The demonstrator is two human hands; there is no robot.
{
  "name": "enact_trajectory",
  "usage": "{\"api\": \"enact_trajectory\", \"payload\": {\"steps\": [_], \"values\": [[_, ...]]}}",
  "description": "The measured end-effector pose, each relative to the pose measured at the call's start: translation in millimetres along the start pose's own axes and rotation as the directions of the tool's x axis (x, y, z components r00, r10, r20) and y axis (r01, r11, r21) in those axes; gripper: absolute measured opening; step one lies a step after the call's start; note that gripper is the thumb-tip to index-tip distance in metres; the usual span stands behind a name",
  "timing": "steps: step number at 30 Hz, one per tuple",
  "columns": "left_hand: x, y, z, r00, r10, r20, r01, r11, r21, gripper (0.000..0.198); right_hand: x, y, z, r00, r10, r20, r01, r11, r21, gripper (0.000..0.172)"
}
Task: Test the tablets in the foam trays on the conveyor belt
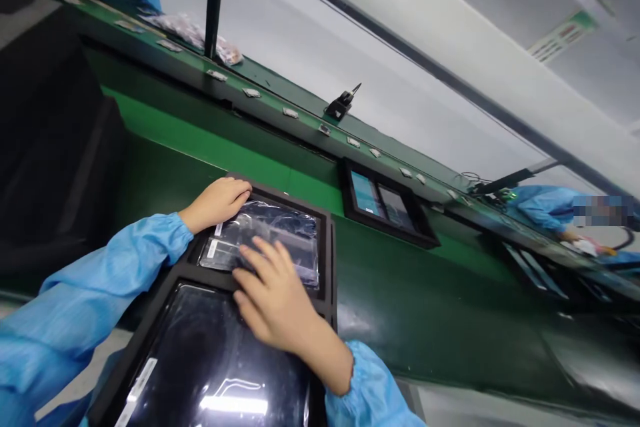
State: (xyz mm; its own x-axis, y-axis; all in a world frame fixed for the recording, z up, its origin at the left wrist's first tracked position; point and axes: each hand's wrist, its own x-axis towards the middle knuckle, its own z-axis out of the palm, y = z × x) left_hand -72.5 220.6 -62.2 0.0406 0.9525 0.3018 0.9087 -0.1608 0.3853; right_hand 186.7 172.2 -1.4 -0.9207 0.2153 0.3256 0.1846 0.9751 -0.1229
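Two panels (200, 347) sit in one tray (327, 250), left hand (216, 203) on its corner, grip unclear; right hand (275, 303), unclenched, spreads over both.

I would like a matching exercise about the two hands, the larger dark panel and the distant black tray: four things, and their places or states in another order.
1. Left hand
2. Right hand
3. Larger dark panel
4. Distant black tray

A. Showing a long, bright glare
B. Holding two panels side by side
C. At a corner of the near black frame
D. Fingers spread over the film-wrapped panel

Pairs: 1-C; 2-D; 3-A; 4-B
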Motion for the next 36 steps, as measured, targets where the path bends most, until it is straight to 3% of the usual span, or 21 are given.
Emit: {"api": "enact_trajectory", "payload": {"steps": [3, 8, 13, 17, 20, 22, 25, 28, 31, 34, 36], "values": [[0, 1, -2.5, 1.000, -0.001, -0.001, 0.001, 1.000, 0.012, 0.022, 15, -29, 20, 0.984, -0.074, 0.161, 0.070, 0.997, 0.029, 0.035], [-1, 0, -4.2, 0.999, 0.041, 0.021, -0.041, 0.999, 0.017, 0.025, 17, -44, 43, 0.971, 0.014, 0.240, -0.027, 0.998, 0.052, 0.044], [-1, -1, -6.8, 0.996, 0.057, 0.061, -0.060, 0.998, 0.036, 0.034, 20, -57, 45, 0.955, 0.100, 0.281, -0.144, 0.979, 0.141, 0.060], [-3, -3, -9.6, 0.995, 0.064, 0.080, -0.069, 0.996, 0.051, 0.038, 16, -59, 29, 0.918, 0.123, 0.376, -0.214, 0.953, 0.212, 0.068], [-7, -2, -11.4, 0.993, 0.079, 0.091, -0.084, 0.995, 0.050, 0.042, -13, -56, 4, 0.880, 0.140, 0.453, -0.252, 0.948, 0.196, 0.076], [-9, 0, -13.3, 0.988, 0.108, 0.109, -0.116, 0.991, 0.065, 0.047, -45, -57, -15, 0.837, 0.221, 0.501, -0.328, 0.935, 0.136, 0.078], [-12, 4, -16.0, 0.961, 0.213, 0.178, -0.236, 0.964, 0.120, 0.065, -99, -67, -38, 0.744, 0.367, 0.559, -0.466, 0.884, 0.040, 0.070], [-12, 3, -12.6, 0.917, 0.326, 0.229, -0.357, 0.927, 0.113, 0.085, -138, -85, -50, 0.691, 0.407, 0.598, -0.519, 0.855, 0.018, 0.071], [-12, 3, -3.7, 0.872, 0.444, 0.205, -0.464, 0.884, 0.061, 0.089, -153, -100, -52, 0.678, 0.426, 0.599, -0.534, 0.845, 0.004, 0.079], [-13, 11, 2.4, 0.849, 0.514, 0.122, -0.518, 0.855, 0.007, 0.079, -157, -107, -47, 0.690, 0.456, 0.562, -0.530, 0.847, -0.036, 0.074], [-14, 22, 3.6, 0.832, 0.534, 0.151, -0.540, 0.842, 0.000, 0.069, -158, -108, -42, 0.712, 0.458, 0.532, -0.512, 0.857, -0.053, 0.071]]}}
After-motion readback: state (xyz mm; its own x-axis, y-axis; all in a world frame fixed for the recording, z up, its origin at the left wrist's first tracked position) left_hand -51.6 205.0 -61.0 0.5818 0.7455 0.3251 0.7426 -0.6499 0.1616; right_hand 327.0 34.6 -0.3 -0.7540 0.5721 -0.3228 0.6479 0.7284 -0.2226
